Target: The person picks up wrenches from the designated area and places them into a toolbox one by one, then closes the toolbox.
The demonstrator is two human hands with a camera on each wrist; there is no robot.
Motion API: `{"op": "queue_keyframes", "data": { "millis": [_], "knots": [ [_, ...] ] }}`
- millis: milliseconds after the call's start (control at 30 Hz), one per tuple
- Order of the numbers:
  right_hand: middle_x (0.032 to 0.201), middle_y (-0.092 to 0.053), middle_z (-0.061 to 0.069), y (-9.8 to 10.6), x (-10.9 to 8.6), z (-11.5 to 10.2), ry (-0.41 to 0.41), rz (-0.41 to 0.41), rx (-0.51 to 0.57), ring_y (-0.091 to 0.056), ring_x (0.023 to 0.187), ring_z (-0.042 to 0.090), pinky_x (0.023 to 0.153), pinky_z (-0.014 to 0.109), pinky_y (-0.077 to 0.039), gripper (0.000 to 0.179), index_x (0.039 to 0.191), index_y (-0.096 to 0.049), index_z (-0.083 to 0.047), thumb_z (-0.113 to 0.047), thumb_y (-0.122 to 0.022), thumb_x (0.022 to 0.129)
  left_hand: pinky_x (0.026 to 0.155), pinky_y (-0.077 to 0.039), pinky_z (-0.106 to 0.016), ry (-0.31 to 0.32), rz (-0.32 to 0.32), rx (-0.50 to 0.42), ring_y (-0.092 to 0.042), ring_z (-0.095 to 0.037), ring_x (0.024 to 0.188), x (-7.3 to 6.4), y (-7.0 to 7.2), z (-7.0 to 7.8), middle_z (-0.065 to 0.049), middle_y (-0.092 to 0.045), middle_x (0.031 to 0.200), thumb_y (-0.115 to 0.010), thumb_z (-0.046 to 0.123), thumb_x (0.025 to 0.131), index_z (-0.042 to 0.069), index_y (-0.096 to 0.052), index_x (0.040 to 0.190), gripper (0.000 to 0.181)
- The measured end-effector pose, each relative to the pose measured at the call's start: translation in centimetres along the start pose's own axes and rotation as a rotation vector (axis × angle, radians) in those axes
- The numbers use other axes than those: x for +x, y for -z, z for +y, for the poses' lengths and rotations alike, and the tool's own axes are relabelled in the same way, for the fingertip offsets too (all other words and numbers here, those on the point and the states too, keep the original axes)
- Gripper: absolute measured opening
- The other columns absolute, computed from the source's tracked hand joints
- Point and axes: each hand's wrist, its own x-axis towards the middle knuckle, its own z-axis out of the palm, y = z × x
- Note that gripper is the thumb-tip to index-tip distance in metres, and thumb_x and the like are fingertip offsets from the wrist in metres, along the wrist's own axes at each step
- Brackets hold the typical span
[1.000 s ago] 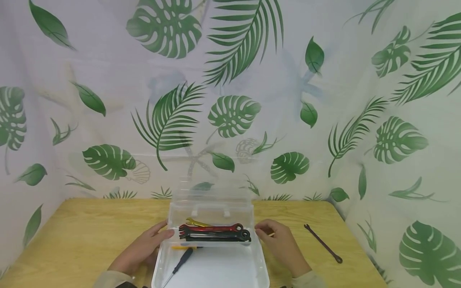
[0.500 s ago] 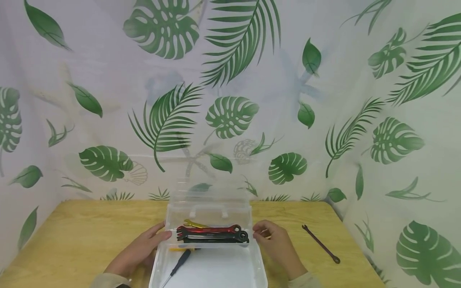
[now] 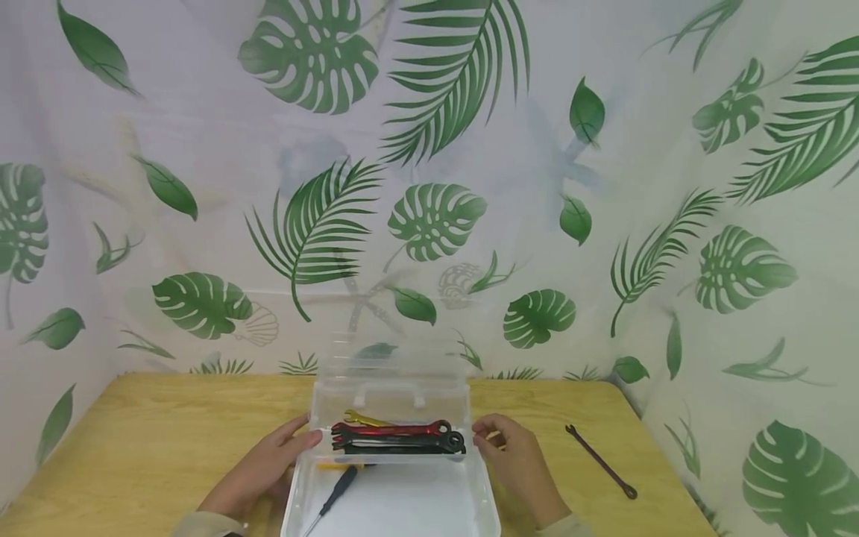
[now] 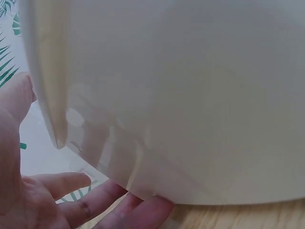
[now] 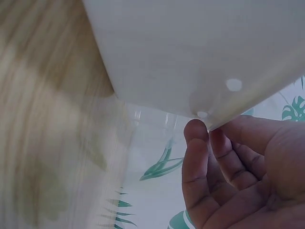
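A white plastic toolbox stands on the table with its clear lid raised at the back. Its clear upper tray bears a red wrench, black wrenches and a yellow wrench. A dark-handled screwdriver lies below in the box beside a yellow piece. My left hand holds the box's back left corner, thumb at the rim and fingers along the outer wall. On the opposite corner, my right hand pinches the rim with bent fingers.
A dark purplish wrench lies on the wooden table to the right of my right hand. Behind the table hangs a pale cloth printed with green leaves.
The head view shifts slightly. Both hands stay at the box's corners, and the toolbox and wrenches keep their places.
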Motion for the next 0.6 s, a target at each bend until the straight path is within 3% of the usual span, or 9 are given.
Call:
{"op": "queue_keyframes", "data": {
  "millis": [300,600],
  "knots": [
    [0.092,-0.072,-0.002,-0.03,-0.10,0.10,-0.015,0.003,0.001,-0.065,0.081,0.011,0.066,0.024,-0.056,0.009,0.099,-0.073,-0.014,-0.007,-0.074,0.095,0.101,-0.046,-0.070,0.005,0.050,0.020,-0.061,-0.040,0.124,0.07,-0.22,-0.04,-0.024,-0.057,0.144,-0.064,0.067,0.093,0.016,-0.037,0.161,0.089],
    [0.094,-0.071,-0.003,-0.18,-0.09,0.30,-0.020,-0.005,0.003,-0.065,0.082,0.011,0.065,0.023,-0.055,0.009,0.102,-0.073,-0.014,-0.007,-0.074,0.096,0.105,-0.040,-0.073,0.006,0.052,0.037,-0.052,-0.047,0.134,0.06,-0.16,0.11,-0.025,-0.047,0.155,-0.061,0.070,0.092,0.019,-0.037,0.162,0.090]
  ]
}}
